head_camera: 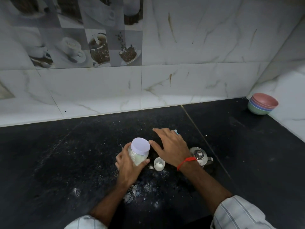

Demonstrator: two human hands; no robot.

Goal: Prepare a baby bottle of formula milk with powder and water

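Observation:
A clear jar of white powder (pixel 138 156) with a lilac lid (pixel 140 145) stands tilted on the black counter (pixel 66 162). My left hand (pixel 127 164) grips the jar's body from the left. My right hand (pixel 171 147) hovers just right of the lid, fingers spread, holding nothing. A small white cup with some powder in it (pixel 159 164) sits between my hands. A steel kettle with a lid knob (pixel 199 155) stands under my right wrist. A bit of a light blue object (pixel 176 131) peeks out behind my right hand; the rest is hidden.
Spilled white powder (pixel 133 192) is scattered on the counter near me. A stack of coloured bowls (pixel 263 104) sits in the far right corner against the tiled wall (pixel 181 83). A seam (pixel 198 128) runs diagonally across the counter.

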